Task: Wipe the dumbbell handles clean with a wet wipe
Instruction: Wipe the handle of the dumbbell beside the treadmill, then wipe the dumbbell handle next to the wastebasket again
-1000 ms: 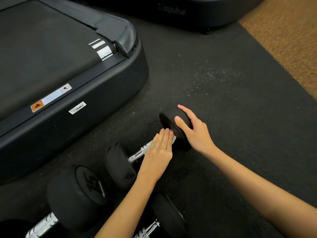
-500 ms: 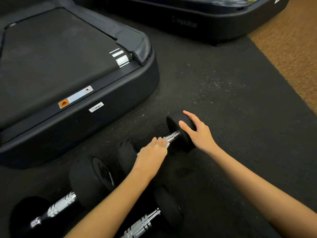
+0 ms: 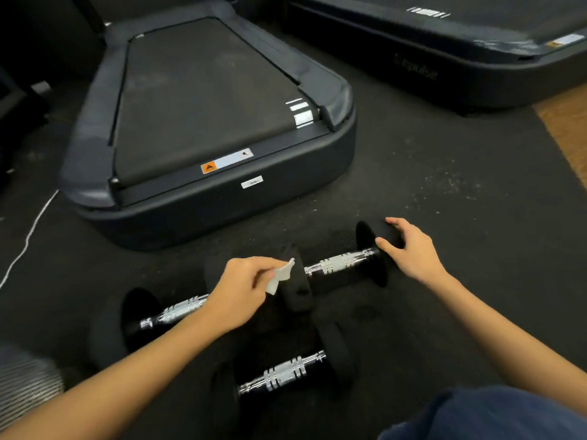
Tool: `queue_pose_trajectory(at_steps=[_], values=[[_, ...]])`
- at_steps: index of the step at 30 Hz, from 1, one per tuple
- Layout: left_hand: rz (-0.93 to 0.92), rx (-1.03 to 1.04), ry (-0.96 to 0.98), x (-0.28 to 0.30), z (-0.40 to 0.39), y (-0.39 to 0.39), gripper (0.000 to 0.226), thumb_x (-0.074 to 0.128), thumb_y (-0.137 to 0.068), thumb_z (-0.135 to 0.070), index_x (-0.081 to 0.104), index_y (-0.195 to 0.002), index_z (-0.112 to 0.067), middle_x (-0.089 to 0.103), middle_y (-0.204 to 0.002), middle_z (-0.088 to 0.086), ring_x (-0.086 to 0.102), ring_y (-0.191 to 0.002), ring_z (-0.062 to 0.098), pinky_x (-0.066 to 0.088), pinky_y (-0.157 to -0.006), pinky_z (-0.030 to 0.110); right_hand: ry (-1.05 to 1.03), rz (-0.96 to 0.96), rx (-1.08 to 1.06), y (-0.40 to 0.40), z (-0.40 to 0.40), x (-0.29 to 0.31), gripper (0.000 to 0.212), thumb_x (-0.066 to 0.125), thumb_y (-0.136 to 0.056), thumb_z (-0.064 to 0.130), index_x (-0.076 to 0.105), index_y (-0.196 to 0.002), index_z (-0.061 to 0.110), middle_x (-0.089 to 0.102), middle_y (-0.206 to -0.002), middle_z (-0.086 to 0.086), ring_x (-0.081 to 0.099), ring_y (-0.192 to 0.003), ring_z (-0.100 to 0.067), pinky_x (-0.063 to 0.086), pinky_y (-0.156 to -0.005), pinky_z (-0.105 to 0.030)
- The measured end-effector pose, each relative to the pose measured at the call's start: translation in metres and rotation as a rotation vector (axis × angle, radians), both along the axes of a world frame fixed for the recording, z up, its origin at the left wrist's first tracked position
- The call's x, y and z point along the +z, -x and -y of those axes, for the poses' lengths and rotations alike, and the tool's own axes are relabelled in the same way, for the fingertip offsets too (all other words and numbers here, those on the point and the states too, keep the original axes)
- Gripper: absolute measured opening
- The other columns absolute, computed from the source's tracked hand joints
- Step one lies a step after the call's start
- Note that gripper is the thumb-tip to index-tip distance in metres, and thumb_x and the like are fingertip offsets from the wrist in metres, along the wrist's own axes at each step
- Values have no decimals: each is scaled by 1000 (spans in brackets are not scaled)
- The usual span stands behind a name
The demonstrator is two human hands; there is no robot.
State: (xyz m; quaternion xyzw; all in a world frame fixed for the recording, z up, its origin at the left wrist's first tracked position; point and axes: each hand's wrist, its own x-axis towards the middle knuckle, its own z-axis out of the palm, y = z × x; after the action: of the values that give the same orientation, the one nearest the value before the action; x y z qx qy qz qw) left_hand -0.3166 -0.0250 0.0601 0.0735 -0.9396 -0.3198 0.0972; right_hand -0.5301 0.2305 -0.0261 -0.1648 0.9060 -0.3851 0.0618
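Observation:
Three black dumbbells with chrome handles lie on the dark rubber floor. The far dumbbell (image 3: 341,262) lies in the middle; my right hand (image 3: 409,249) grips its right end weight with curled fingers. My left hand (image 3: 244,290) pinches a small white wet wipe (image 3: 281,276) just left of that dumbbell's left weight, lifted off the handle. A second dumbbell (image 3: 178,311) lies to the left, partly under my left wrist. The third dumbbell (image 3: 282,374) lies nearest me, between my forearms.
A black treadmill deck (image 3: 203,115) stands close behind the dumbbells, and a second one (image 3: 444,52) at the back right. A white cord (image 3: 28,236) runs along the floor at left. Brown carpet (image 3: 568,134) borders the mat at right.
My left hand has slid off the far dumbbell's handle to the left and lifted with the wipe, baring the chrome handle. My right hand stays on the end weight. The camera has tilted up.

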Motion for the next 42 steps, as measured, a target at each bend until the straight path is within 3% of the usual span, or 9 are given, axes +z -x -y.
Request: queue_pose_trajectory(at_steps=[3,8,11,15,18,24,30,34,42], values=[[-7,105,-36,-3,14,-28,33,61,-91,3,77,-108,-21,67,-81,-34,67,-91,3,51,-77,18,-27,17,-3,1,1,2,53,69,-86,35,52,-134,19,60,-126,-9,53,-119,-25,41,-96,-32],[-44,223,-99,4,25,-58,30,60,-94,-1,76,-109,-21,75,-97,-12,67,-94,1,51,-81,16,-201,-119,-8,-13,22,31,56,70,-83,36,51,-134,22,55,-130,-10,48,-118,-36,41,-96,-46],[-79,262,-155,11,28,-66,29,60,-94,-3,76,-110,-22,75,-101,-11,68,-94,0,54,-83,21,7,-246,233,-50,63,71,42,74,-82,27,62,-122,25,63,-118,-1,58,-108,-24,46,-92,-37],[-177,343,-333,21,25,-68,25,61,-94,-3,75,-109,-17,75,-100,-10,69,-96,0,55,-86,19,180,-26,509,-116,119,119,14,77,-80,22,76,-94,24,71,-87,10,67,-75,-8,48,-70,-15],[-258,426,-460,24,22,-68,23,63,-93,-4,73,-112,-12,75,-99,-6,71,-97,7,56,-86,21,304,244,589,-148,144,130,9,76,-82,22,77,-85,13,74,-76,-2,70,-66,-16,53,-63,-20],[-339,438,-722,19,7,-71,26,63,-95,-10,70,-120,-12,76,-104,1,71,-101,12,55,-91,29,539,549,442,-175,162,117,27,72,-85,33,75,-90,6,74,-83,-13,73,-79,-23,59,-69,-31],[-329,474,-1211,21,-7,-75,24,64,-93,-18,74,-106,-1,74,-105,16,71,-104,28,54,-96,43,515,326,405,-181,160,103,20,79,-75,33,72,-81,15,73,-80,-2,71,-80,-16,59,-74,-31],[-342,514,-1307,21,-7,-76,21,68,-90,-11,73,-106,1,74,-107,17,70,-105,30,56,-91,40,529,224,460,-181,161,101,20,83,-72,23,70,-83,13,71,-78,-1,69,-76,-13,58,-74,-26],[-340,497,-1474,22,-3,-77,31,62,-90,-8,65,-116,8,71,-117,18,67,-112,26,50,-99,39,650,534,491,-178,157,100,23,78,-77,21,74,-95,7,73,-95,-11,70,-95,-26,56,-86,-37]])
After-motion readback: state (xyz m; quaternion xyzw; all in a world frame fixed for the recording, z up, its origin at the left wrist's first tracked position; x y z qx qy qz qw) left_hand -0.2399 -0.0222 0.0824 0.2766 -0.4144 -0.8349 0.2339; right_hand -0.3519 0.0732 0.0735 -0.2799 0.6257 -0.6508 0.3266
